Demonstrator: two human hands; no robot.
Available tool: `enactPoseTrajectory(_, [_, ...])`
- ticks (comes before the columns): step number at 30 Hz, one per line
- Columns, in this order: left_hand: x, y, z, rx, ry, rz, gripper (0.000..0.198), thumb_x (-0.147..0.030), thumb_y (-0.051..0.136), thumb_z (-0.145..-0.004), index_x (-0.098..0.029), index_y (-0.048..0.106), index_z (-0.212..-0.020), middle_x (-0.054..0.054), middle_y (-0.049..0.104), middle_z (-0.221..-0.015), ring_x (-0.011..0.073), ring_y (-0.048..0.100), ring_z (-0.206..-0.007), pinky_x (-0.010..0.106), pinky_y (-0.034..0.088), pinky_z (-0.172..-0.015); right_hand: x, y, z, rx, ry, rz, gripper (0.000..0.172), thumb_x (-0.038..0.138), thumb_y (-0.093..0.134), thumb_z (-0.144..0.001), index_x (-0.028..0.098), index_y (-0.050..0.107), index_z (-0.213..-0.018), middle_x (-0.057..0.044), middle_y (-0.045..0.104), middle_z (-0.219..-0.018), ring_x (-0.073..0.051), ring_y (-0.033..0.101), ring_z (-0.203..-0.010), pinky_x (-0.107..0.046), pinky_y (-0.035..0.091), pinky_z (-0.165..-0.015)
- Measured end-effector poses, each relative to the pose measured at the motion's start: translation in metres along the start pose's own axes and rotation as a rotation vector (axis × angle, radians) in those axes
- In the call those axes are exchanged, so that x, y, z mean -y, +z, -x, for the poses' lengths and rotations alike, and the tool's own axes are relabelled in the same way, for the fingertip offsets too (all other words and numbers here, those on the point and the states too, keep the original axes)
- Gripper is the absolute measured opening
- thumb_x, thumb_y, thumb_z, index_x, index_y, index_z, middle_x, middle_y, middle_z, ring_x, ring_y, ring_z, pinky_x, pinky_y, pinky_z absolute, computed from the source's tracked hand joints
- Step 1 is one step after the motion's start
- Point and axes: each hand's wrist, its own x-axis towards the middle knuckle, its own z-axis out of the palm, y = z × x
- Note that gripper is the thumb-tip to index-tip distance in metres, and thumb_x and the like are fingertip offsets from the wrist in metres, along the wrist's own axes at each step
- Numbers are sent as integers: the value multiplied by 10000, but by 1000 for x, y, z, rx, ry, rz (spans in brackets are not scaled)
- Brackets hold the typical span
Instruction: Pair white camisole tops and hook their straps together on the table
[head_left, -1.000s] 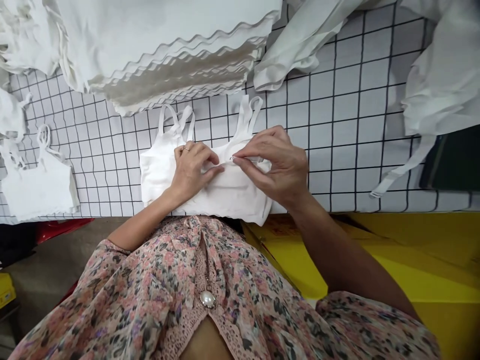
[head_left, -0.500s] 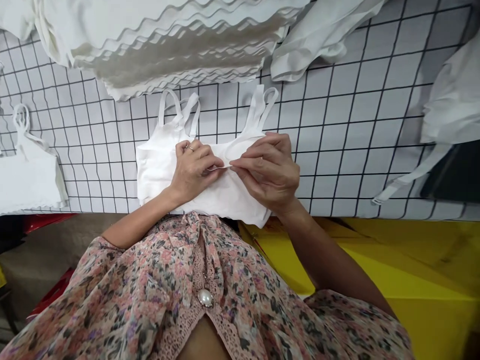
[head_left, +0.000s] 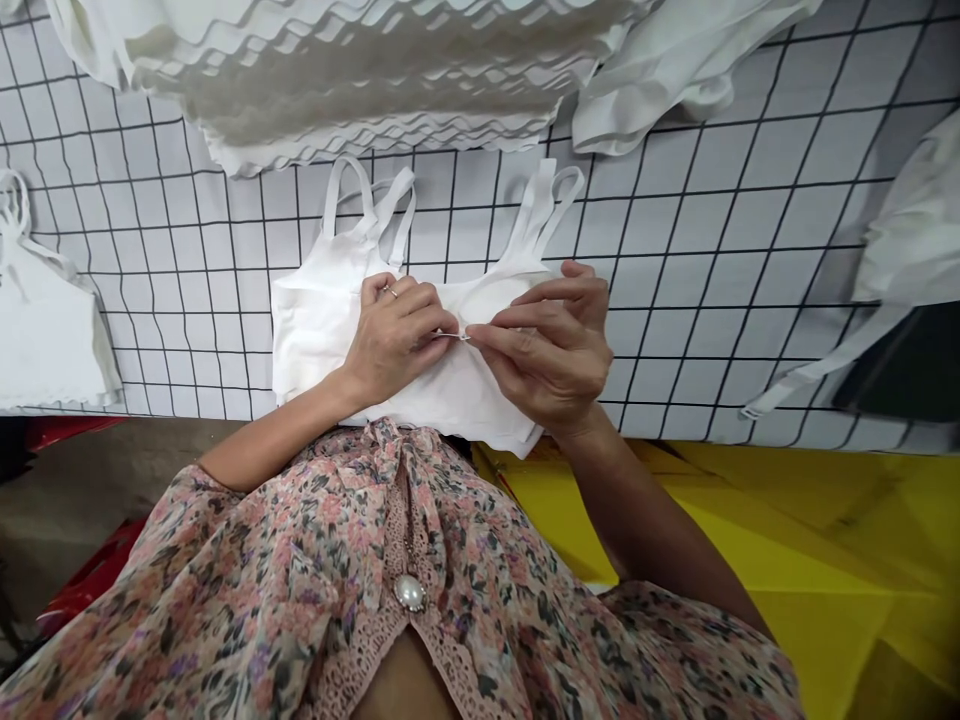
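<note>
Left hand (head_left: 401, 330) had its fingers curled and its thumb pressed up against the index finger, pinching a thin white strand (head_left: 463, 337) right at the middle of a white strappy top (head_left: 439, 395). Right hand (head_left: 551, 345) came in from the other side, index finger and thumb tips together on the same strand, the rest of the fingers kinda fanned out above. Fingertips of both hands were just beside each other, and the top was underneath both, lying flat on a grid-patterned cloth (head_left: 191, 300), its lower edge poking past the table edge toward the body.

As for looks: plain white, a bit creased, with two sets of straps (head_left: 544, 205) pointing away from the person. Left set was looped and crossing, right set stood closer together. Lower edge was slightly wavy. Strand seemed to have a tiny loop in it, but honestly too small to say for sure.

Container-wise, some yellow boxy stuff (head_left: 750, 540) sat below the table edge on the right, couldn't tell what was in it. Beyond the top was a stack of white pieces with wavy edges (head_left: 375, 85), and another white top (head_left: 49, 320) lay well off to the left.
</note>
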Motion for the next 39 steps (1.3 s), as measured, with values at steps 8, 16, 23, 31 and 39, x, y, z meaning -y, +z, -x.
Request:
enactPoseTrajectory(8, [-5,-6,-3,56,-17,72,151,-185,623,-1001,-279,687,-901,-50,772,-924,174,659,-927,430,367,-1066,1,0,-8,-83,-84,-32,249,159,782,-908,373,742,-1028,52,728,-818,-202,639,-916,-528,531,-1101])
enactPoseTrajectory(16, [-6,-5,-3,61,-26,92,169,-145,612,-994,-267,676,-894,-59,803,-924,171,677,-919,425,398,-1041,2,0,-5,-98,-65,-7,147,241,770,-931,382,751,-968,64,727,-770,-199,652,-874,-519,557,-1058])
enactPoseTrajectory(23, [-4,-5,-3,42,5,100,151,-161,619,-1004,-265,668,-907,-61,802,-925,168,684,-923,420,406,-1034,1,3,-4,-83,-32,-11,175,239,758,-934,395,767,-1011,45,711,-785,-216,670,-882,-552,537,-1079])
enactPoseTrajectory(31, [-6,-7,-3,65,-12,110,157,-152,606,-988,-262,667,-895,-56,801,-938,167,679,-923,428,411,-1045,2,1,-5,-89,-33,-44,232,210,782,-916,401,757,-1045,35,711,-789,-222,666,-900,-563,531,-1077])
enactPoseTrajectory(39, [-5,-7,-3,17,21,138,136,-148,624,-963,-265,656,-901,-69,800,-922,158,688,-920,418,416,-1034,1,2,-5,-111,-42,-96,314,180,783,-913,409,767,-1127,54,712,-798,-205,624,-936,-513,498,-1132])
